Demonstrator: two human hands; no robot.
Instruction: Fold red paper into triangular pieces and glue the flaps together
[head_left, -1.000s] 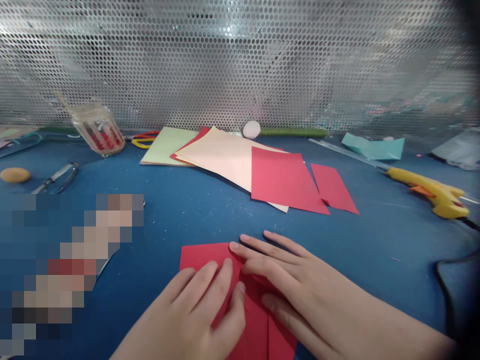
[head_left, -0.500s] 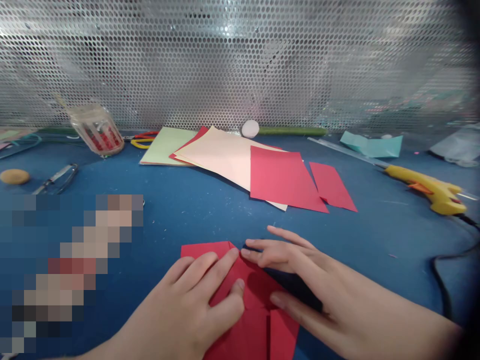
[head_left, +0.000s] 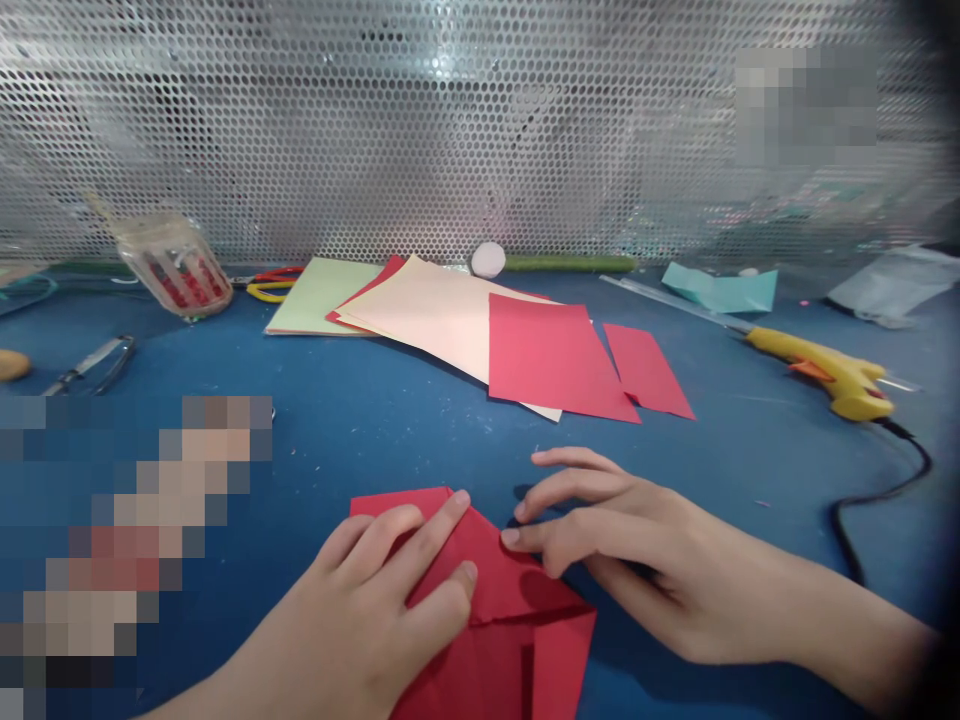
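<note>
A red sheet of folded paper (head_left: pixel 517 640) lies on the blue table (head_left: pixel 360 420) right in front of me. My left hand (head_left: pixel 375 610) rests flat on its left half, fingers stretched out and pressing it down. My right hand (head_left: pixel 637 550) sits at the paper's right side with its fingers bent and apart. One of its fingertips touches the raised folded flap near the top corner. Neither hand holds anything.
Behind lie a stack of coloured sheets (head_left: pixel 442 310), a red sheet (head_left: pixel 551 355) and a red strip (head_left: pixel 645 370). A yellow glue gun (head_left: pixel 825 365) with its cable (head_left: pixel 877 490) is at the right. A plastic jar (head_left: pixel 172 265), scissors (head_left: pixel 274 283), metal tongs (head_left: pixel 90 362) and a white ball (head_left: pixel 487 259) stand before a perforated metal wall (head_left: pixel 450 120).
My right hand has lifted off the paper and slid right, its fingers now curled at the flap's edge. The flap has folded over to a point. My left hand keeps pressing.
</note>
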